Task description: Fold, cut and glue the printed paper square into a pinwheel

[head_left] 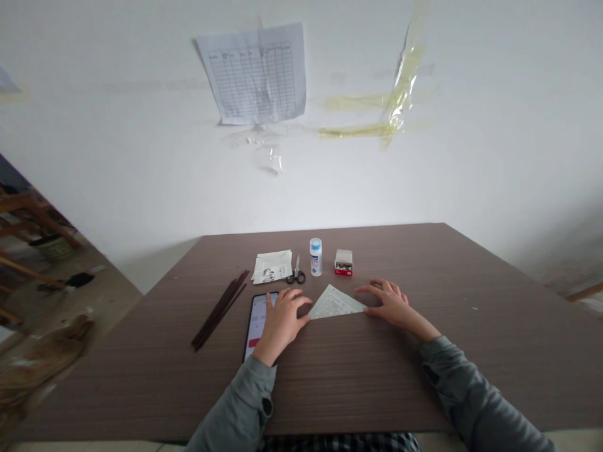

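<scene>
A sheet of printed paper, folded into a triangle, lies on the table in front of me. At its left corner is my left hand, palm down, its thumb tip touching or nearly touching the paper and its fingers apart. My right hand is at the opposite corner with the thumb against the paper's tip and the other fingers spread above it. Under and beside my left wrist lies a phone showing a timer, partly covered by that hand.
Behind the paper stand a white glue bottle with a blue cap and a small red-and-white box of small metal pieces. Scissors lie beside stacked printed papers. Several dark brown sticks lie at the left. A wall borders the table.
</scene>
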The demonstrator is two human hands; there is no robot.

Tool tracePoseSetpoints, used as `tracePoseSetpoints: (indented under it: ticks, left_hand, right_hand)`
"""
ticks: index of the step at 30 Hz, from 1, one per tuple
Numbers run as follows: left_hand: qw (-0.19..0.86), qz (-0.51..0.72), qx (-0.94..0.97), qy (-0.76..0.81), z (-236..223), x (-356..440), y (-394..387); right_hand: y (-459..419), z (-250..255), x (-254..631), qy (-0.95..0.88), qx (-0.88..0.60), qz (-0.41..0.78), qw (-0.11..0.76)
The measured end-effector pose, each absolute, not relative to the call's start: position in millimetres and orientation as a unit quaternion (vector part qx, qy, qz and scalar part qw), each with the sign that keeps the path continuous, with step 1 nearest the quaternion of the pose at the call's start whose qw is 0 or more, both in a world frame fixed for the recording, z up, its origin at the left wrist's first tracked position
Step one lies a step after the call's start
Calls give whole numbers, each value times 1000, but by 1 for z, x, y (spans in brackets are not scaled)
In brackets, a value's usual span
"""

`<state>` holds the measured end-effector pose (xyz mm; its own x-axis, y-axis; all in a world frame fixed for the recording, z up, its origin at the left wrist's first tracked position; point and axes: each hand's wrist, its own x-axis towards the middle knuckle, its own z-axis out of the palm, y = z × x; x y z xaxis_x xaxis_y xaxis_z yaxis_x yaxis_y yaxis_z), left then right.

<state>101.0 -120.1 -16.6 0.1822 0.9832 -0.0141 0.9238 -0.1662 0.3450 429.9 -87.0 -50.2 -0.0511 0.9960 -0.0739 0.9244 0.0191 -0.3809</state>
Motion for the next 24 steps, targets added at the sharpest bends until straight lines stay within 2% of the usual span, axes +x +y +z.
tracePoseSetpoints:
  ticks: [24]
  left_hand:
    - [130, 149, 745, 637, -25, 105, -122]
  right_hand:
    - [-93, -58, 435, -721, -662, 179, 102]
